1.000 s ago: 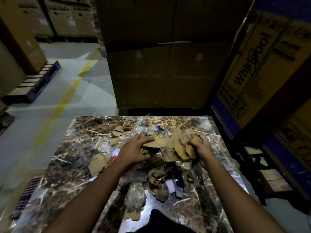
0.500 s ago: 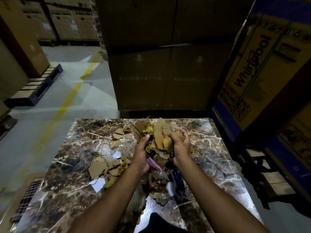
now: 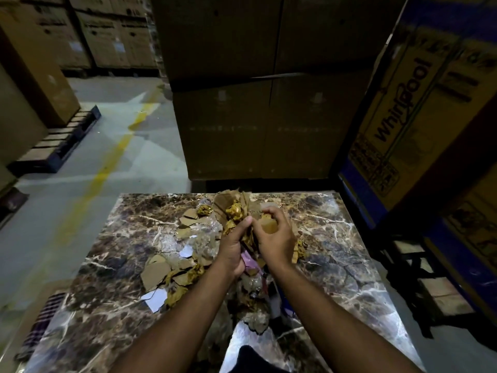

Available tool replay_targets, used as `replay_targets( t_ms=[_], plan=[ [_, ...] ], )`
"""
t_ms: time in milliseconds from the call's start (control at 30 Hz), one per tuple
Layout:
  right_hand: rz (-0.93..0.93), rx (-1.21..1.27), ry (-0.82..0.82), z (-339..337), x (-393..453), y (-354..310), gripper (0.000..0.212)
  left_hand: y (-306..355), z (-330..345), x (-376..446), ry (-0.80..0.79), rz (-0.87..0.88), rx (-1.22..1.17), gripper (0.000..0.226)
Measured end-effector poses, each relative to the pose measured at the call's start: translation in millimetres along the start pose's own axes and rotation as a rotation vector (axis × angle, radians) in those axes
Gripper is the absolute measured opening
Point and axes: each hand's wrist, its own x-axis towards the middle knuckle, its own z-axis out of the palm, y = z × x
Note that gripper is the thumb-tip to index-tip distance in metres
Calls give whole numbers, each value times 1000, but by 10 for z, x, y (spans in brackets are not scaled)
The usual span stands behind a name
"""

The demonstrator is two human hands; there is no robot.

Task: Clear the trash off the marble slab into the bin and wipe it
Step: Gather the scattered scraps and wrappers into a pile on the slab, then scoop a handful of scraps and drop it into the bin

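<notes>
**Both hands bunch a wad of trash above the marble slab**

The left hand and right hand meet over the middle of the marble slab, toward its far edge. Their fingers are curled tight around one shared bundle of trash: torn cardboard, crumpled gold foil and a strip of pink paper hanging below the palms.

More trash lies on the slab. Cardboard scraps, foil and white paper bits spread left of the hands, and clear plastic wrap trails toward the near edge. The brown, white-veined marble is glossy, with a bright glare near the near edge.

The room is a dim warehouse. Stacked cardboard cartons stand just beyond the far edge, a Whirlpool box rises off the far right corner, and a yellow floor line crosses the grey concrete floor on the left, past a pallet.
</notes>
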Motion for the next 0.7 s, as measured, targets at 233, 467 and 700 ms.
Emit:
replay_targets(
  t_ms=[233,467,700],
  plan=[
    [125,227,-230,-27,35,44,34,-88,63,-31,93,118,78,85],
    [149,326,-305,0,33,35,65,-183,146,-50,116,309,285,64],
    [125,261,-353,-110,28,58,64,-141,268,-299,56,270,173,41]
  ],
)
